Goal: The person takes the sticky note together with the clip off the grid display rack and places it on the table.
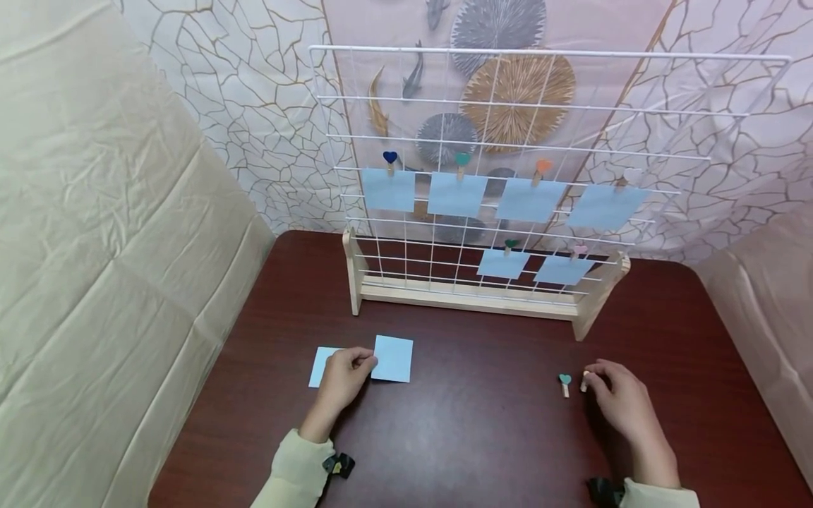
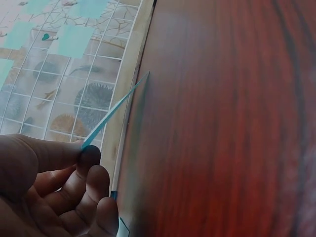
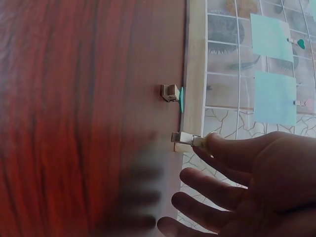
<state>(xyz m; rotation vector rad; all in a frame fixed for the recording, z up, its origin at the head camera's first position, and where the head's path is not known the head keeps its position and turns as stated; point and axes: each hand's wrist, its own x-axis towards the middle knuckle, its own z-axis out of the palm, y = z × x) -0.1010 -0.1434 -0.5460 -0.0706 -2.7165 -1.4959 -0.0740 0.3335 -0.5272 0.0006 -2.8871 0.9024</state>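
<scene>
My left hand [image 1: 346, 377] pinches a light blue paper square [image 1: 392, 358] by its left edge, between thumb and forefinger. In the left wrist view that paper [image 2: 116, 111] shows edge-on, tilted over the table. A second blue paper [image 1: 322, 365] lies partly hidden behind the same hand. On the right side, my right hand [image 1: 622, 398] holds a small wooden clothespin [image 3: 185, 138] between thumb and forefinger, its other fingers spread loosely. Just left of it a clothespin with a teal heart [image 1: 565, 384] lies on the table.
A white wire grid [image 1: 444, 240] on a wooden stand [image 1: 470, 300] rises at the back of the dark red table [image 1: 457, 423]. Heart clothespins hold several blue papers [image 1: 459, 194] in an upper row and two in a lower row, at the right. Cloth walls enclose the sides.
</scene>
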